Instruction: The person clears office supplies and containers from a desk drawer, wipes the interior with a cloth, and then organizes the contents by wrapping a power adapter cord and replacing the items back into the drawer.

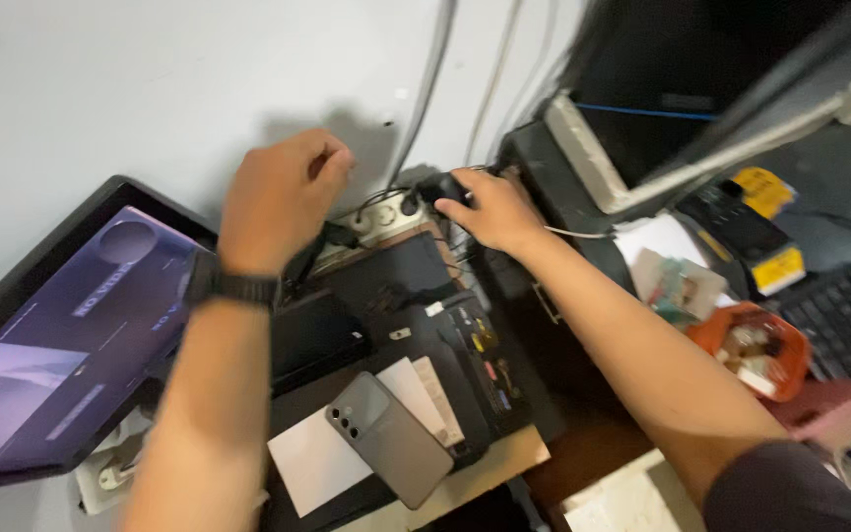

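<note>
The right hand holds a black plug at the white power strip. The left hand, curled narrow, hangs just left of the strip.

- Phone: smooth grey back, satin sheen.
- Paper sheet: white, matt.
- Plug: black glossy plastic.
- Monitor: glossy screen, black plastic frame.
- Desk: pale wood edge.
</note>
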